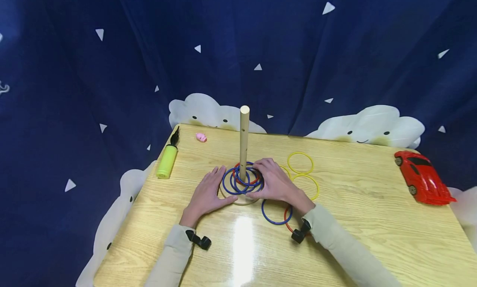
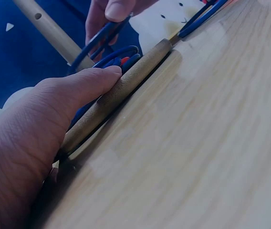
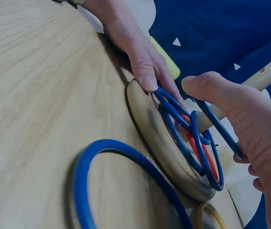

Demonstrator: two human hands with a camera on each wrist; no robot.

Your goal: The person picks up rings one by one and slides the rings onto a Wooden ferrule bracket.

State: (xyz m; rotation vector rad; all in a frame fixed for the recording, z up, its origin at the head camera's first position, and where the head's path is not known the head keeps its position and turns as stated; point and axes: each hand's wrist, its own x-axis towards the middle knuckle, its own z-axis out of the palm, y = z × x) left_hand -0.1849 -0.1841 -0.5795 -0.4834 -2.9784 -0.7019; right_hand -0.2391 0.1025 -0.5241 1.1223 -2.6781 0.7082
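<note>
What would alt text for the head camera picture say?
Two hands work at a wooden peg ringed with blue and red hoops: the left hand rests flat beside its base, the right hand touches the hoops. Yellow rings, a red toy car and a green pump lie on the table.

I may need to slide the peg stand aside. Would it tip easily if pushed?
Probably if pushed high: the peg is tall over a thin base. Pushed at the base, it likely slides on the glossy table. The left hand presses its edge.
</note>
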